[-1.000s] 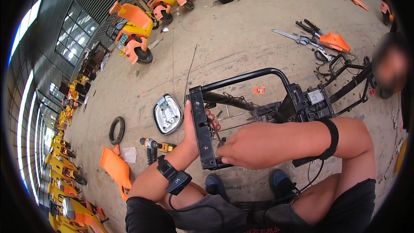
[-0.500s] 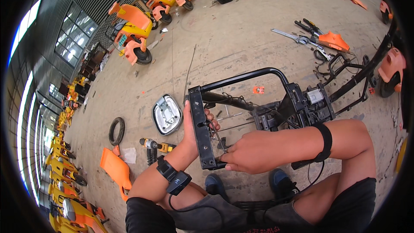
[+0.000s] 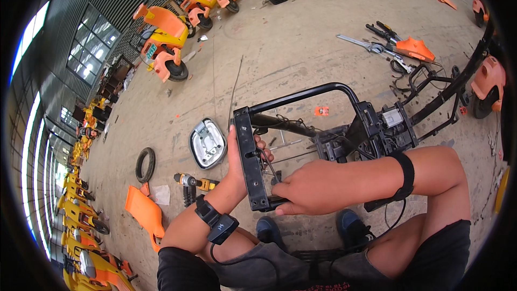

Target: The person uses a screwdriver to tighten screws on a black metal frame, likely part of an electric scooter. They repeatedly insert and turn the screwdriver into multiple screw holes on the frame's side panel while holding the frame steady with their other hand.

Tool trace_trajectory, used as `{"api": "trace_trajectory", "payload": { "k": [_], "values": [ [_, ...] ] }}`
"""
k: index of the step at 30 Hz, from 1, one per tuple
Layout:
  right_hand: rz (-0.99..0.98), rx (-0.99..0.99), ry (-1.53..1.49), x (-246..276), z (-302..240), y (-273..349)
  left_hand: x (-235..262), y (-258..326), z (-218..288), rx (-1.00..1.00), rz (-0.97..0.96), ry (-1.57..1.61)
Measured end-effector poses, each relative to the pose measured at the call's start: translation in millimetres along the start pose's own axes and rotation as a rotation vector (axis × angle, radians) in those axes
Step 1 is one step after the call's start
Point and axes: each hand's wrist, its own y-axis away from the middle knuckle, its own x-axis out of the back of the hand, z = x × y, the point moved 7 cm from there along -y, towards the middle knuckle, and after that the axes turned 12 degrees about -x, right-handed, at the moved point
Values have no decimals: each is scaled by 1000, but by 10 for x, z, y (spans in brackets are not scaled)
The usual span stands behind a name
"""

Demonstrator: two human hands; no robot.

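Note:
A bare black scooter frame (image 3: pixel 312 92) stretches in front of me, ending in a flat drilled crossbar (image 3: pixel 249 156) on the near left. My left hand (image 3: pixel 235 153) grips that crossbar, palm on its outer side and fingertips curled around behind it. Inside the frame's near corner, my right hand (image 3: pixel 304 189) has its fingers drawn together beside the lower tube and a thin dark cable (image 3: pixel 273 175). Whatever lies between those fingertips is hidden. Black electrical parts and wiring (image 3: pixel 371 134) sit in the middle of the frame.
Left on the floor lie a silver-and-black lamp-like housing (image 3: pixel 208 144), a yellow cordless power tool (image 3: pixel 204 184), a tire (image 3: pixel 145 164) and an orange panel (image 3: pixel 144 213). Pliers-like tools (image 3: pixel 385 35) and an orange part (image 3: pixel 414 49) lie far right. Yellow-orange scooters (image 3: pixel 164 37) stand beyond.
My right hand's fingertips have shifted slightly, with the thumb now lower along the tube. The left hand keeps its hold on the crossbar.

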Motion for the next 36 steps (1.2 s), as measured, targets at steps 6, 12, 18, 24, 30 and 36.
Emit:
{"api": "trace_trajectory", "payload": {
  "k": [6, 12, 18, 24, 30, 36],
  "values": [
    [-52, -47, 98, 44, 60, -16, 5, 0, 6, 2, -21, 13],
    [-49, -145, 107, 203, 232, 37, -32, 40, 27, 3, 23, -18],
    [-67, -210, -106, 472, 408, 37, -37, 65, 37, -18, 102, -35],
    [21, -319, -567, 736, 588, -141, -37, 69, 36, -21, 91, -38],
    [221, -345, -1008, 820, 811, -414, -82, 82, 29, -6, 65, -29],
    [377, -436, -1189, 818, 1024, -693, -65, 71, 23, -11, 60, -18]
  ]
}}
